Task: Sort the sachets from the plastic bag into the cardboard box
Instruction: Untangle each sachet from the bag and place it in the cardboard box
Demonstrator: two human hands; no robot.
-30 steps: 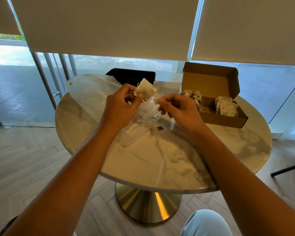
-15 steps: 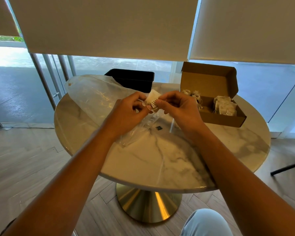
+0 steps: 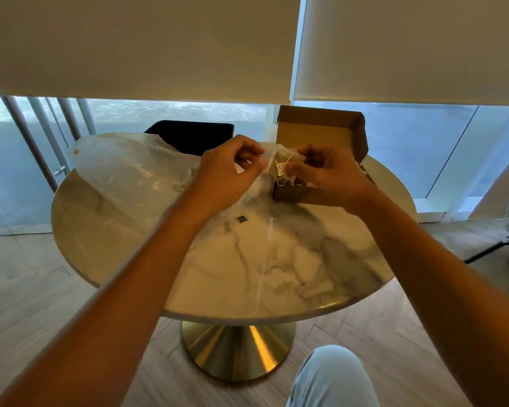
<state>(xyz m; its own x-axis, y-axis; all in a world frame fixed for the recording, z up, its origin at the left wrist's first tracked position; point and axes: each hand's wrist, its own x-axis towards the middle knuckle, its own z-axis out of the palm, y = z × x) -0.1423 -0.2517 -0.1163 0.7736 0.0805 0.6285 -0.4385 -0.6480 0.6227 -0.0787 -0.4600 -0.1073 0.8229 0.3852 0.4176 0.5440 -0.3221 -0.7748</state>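
A pale sachet (image 3: 280,161) with a thin string and a small paper tag hangs above the table between my hands. My left hand (image 3: 228,174) pinches its left edge. On the other side, my right hand (image 3: 329,174) pinches the sachet at its string. A clear plastic bag (image 3: 130,171) lies crumpled on the left half of the marble table (image 3: 276,259). The open cardboard box (image 3: 321,133) stands just behind my right hand, which hides most of its inside.
A black container (image 3: 188,136) sits at the table's far edge beyond the bag. A small dark square (image 3: 241,219) lies on the marble near the middle. A black chair leg (image 3: 494,248) shows at the right, and my knee (image 3: 332,374) is below.
Both hands have moved right toward the box with the sachet. The right hand, which held only the tag before, now pinches the sachet together with the left.
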